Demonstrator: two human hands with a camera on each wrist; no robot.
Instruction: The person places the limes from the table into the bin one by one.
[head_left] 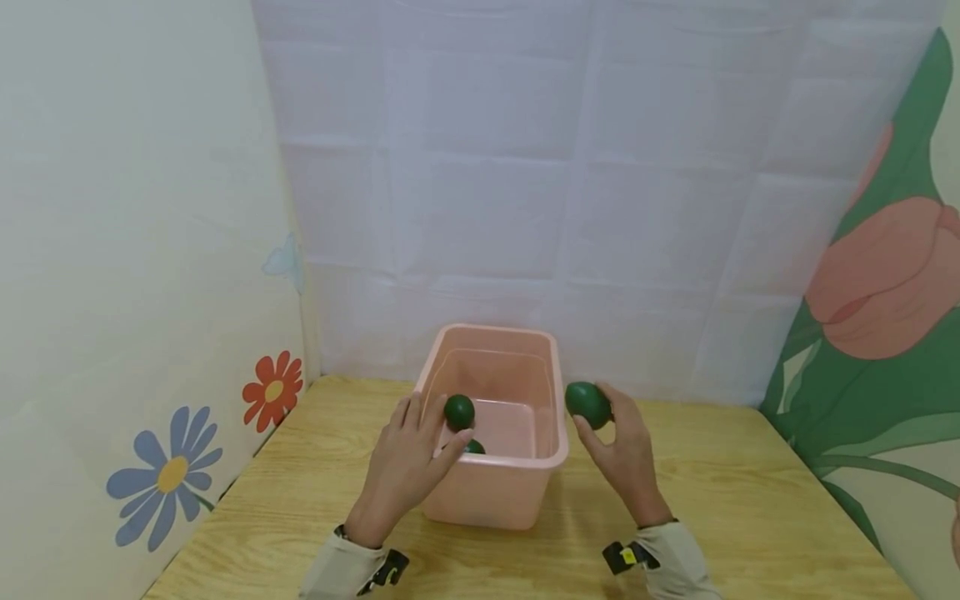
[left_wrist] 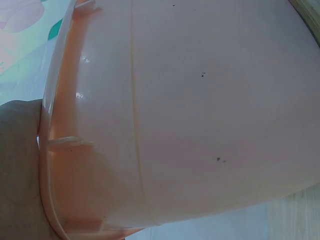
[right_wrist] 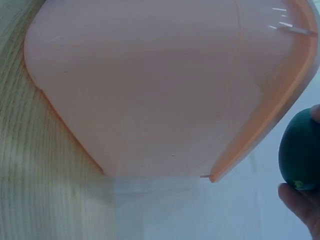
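Note:
A pink plastic bin (head_left: 487,492) stands on the table. My left hand (head_left: 405,458) reaches over its left rim and pinches a dark green avocado (head_left: 459,412) between thumb and fingers, inside the opening. Below the thumb, another green avocado (head_left: 474,447) shows partly in the bin; the thumb and near rim hide the rest. Just outside the right rim, my right hand (head_left: 624,442) holds a third avocado (head_left: 588,405) by thumb and fingertips. That avocado (right_wrist: 301,150) also appears at the right wrist view's edge, apart from the bin wall (right_wrist: 150,100). The left wrist view shows no avocado.
The wooden table (head_left: 720,483) spreads out on both sides of the bin. Behind it hangs a pale sheet (head_left: 487,208). A flower-patterned wall (head_left: 150,292) borders the left, and a tulip-patterned one (head_left: 885,283) the right.

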